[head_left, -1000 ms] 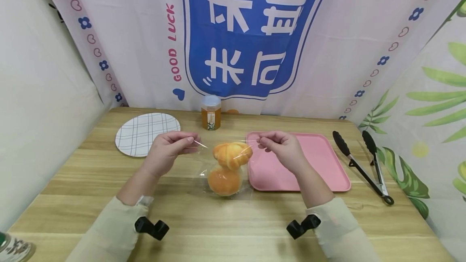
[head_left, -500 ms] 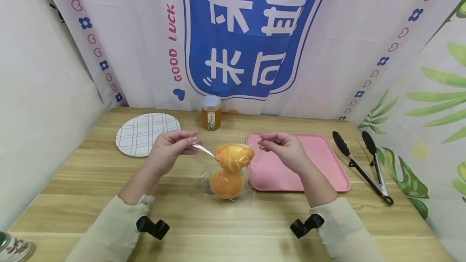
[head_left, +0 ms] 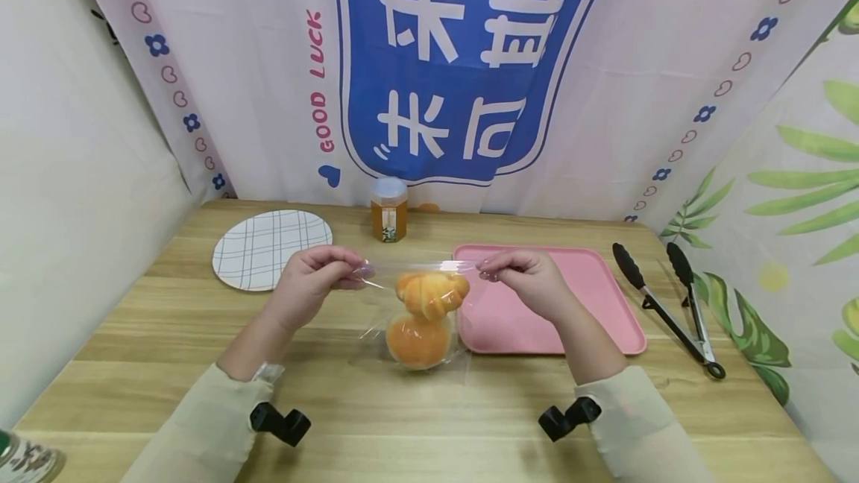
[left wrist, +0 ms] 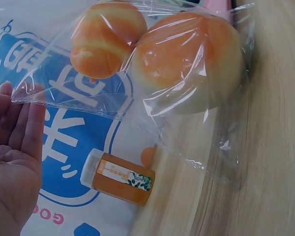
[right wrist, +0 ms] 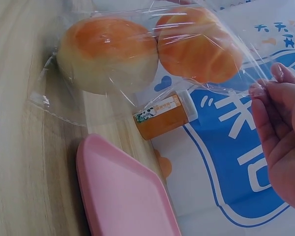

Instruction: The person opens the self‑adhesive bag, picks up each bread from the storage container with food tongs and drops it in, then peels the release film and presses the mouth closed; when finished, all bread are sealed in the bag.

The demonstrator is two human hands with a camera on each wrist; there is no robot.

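A clear plastic bag hangs upright between the two hands, its top edge stretched nearly straight. Inside it, a croissant-shaped bread sits above a round bun. The left hand pinches the bag's upper left corner between thumb and fingers. At the upper right corner, the right hand pinches the film the same way. Both wrist views show the bag close up, with the round bun and the croissant-shaped bread touching or nearly touching through the shiny film.
Behind the right hand lies a pink tray, with black-tipped tongs to its right. A checked oval plate is at the back left. A honey-coloured jar stands near the curtain. Another jar shows at the lower left.
The bag's top edge, slanted and folded toward the left hand before, is now pulled straighter. Both breads have shifted slightly down and right. The right hand has moved slightly down.
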